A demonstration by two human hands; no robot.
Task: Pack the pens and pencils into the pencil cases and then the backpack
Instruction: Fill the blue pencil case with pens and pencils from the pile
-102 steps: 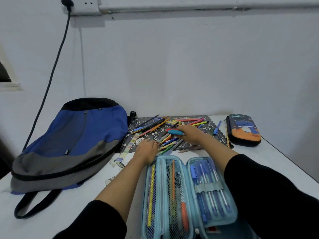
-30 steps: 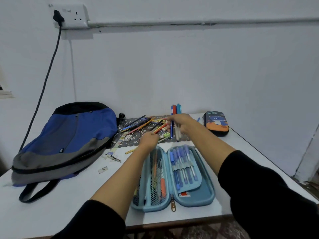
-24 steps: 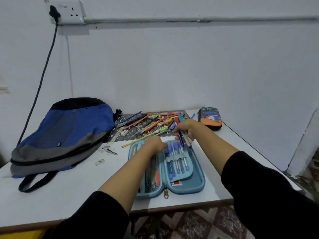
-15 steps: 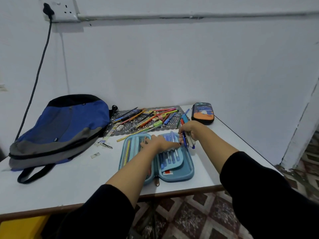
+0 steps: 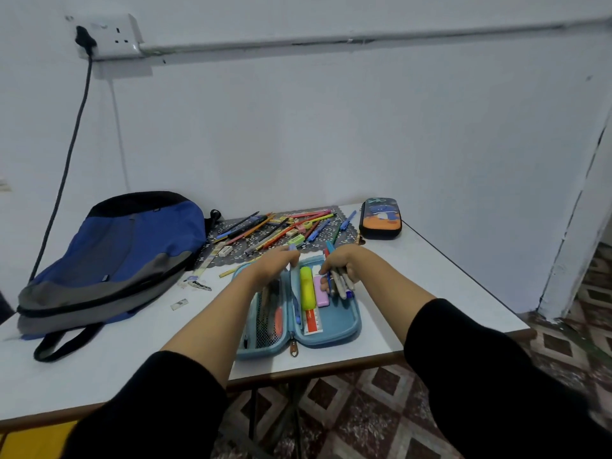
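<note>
On the white desk (image 5: 430, 286), front edge: light-blue zip pencil case (image 5: 334, 326) lies open; left hand (image 5: 275, 264) pinches its middle flap (image 5: 295, 303) up, right hand (image 5: 342, 265) grips a bundle of pens (image 5: 341, 286) over the right half. Red ruler (image 5: 313, 321) print too small to read. Blue-grey fabric backpack (image 5: 116, 253) sits left, loose pens and pencils (image 5: 281, 226) behind.

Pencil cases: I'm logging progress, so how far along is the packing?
Done: the open blue case holds a highlighter and ruler. In hand: the left hand holds its flap up; the right hand has a grip on a pen bundle. Left: loose pens and pencils on the mat, the shut second case, the backpack.
</note>
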